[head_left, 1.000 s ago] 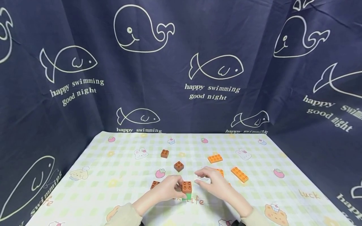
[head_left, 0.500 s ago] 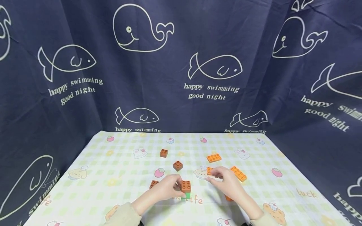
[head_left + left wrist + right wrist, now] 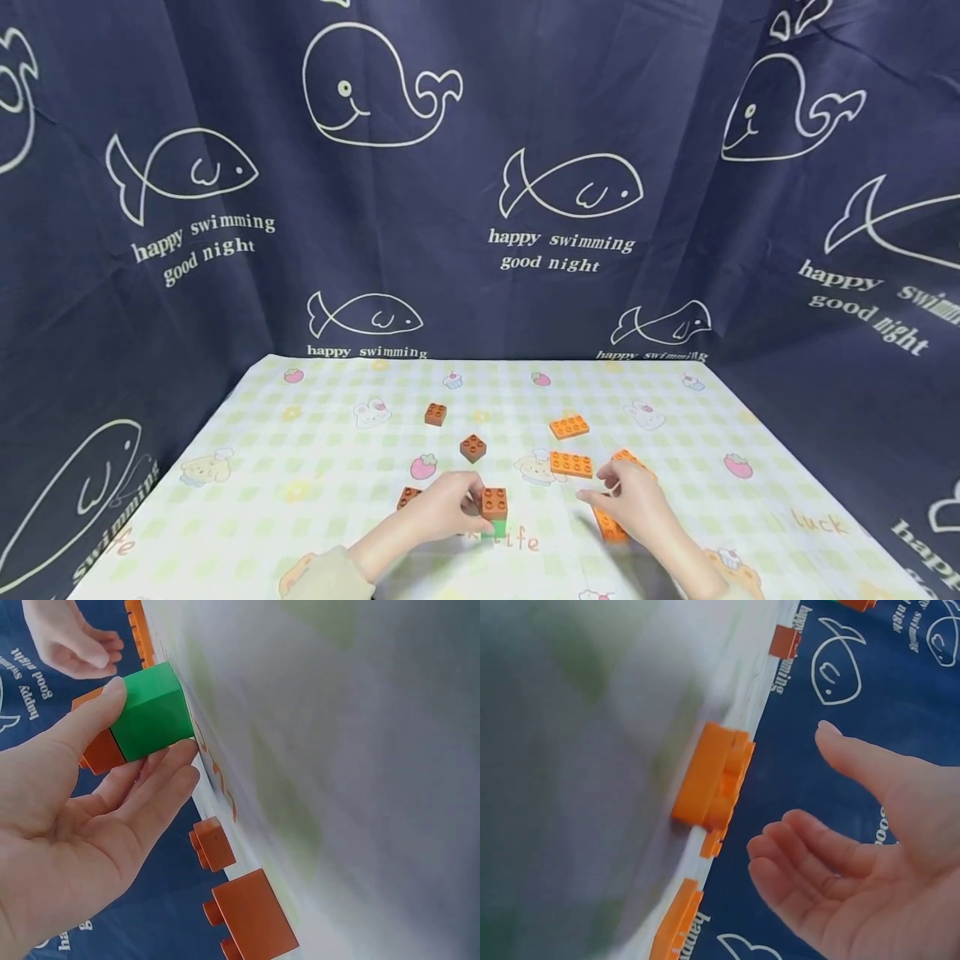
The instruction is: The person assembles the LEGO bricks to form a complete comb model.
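Note:
My left hand [image 3: 450,502] pinches a small stack near the table's front middle: a brown toy building brick [image 3: 494,500] on top of a green brick [image 3: 154,711]. In the left wrist view the thumb lies along one side of the stack, with fingers on the other. My right hand [image 3: 636,500], thumb and fingers apart, hovers above the orange bricks and holds nothing. One orange eight-stud brick [image 3: 611,527] lies partly beneath it; another orange brick [image 3: 628,458] shows behind its fingers. Left of the fingertips sits an orange brick [image 3: 572,464], fully visible.
Farther back lies one more orange brick [image 3: 569,427]. Brown bricks stand at the back [image 3: 436,414] and the middle [image 3: 472,448]; a third brown brick [image 3: 408,497] is partly behind the left hand. A checked cloth [image 3: 337,454] covers the table, with a dark blue curtain [image 3: 465,192] around it.
My right hand has moved right, from beside the stack to above the orange bricks, uncovering the middle orange one. The left hand keeps holding the stack in the same place.

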`<state>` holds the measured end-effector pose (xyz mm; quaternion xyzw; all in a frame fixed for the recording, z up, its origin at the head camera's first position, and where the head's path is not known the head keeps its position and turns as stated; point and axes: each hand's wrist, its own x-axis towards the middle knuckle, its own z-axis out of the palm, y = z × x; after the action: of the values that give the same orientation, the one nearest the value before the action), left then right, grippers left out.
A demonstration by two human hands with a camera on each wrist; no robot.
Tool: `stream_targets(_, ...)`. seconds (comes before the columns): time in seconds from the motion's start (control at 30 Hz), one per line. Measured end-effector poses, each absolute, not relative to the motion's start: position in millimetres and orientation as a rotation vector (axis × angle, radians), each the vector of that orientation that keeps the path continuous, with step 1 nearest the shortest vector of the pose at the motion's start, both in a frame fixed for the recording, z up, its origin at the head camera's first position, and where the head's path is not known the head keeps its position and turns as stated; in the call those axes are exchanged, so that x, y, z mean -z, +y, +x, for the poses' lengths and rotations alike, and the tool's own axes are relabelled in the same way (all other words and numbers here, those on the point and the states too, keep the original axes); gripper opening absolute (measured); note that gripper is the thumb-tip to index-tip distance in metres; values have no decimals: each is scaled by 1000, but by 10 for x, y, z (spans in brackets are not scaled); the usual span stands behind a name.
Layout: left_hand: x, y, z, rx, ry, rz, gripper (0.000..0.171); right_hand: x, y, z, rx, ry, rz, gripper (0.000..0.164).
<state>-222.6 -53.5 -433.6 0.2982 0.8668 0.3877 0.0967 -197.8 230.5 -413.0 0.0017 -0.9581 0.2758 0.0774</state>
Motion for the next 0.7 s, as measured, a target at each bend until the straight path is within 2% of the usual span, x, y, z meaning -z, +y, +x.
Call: stream_targets(0.7, 4323, -525, -2216, -1105, 2606, 857, 30, 4229, 2404, -1947, -786, -3071, -153, 49)
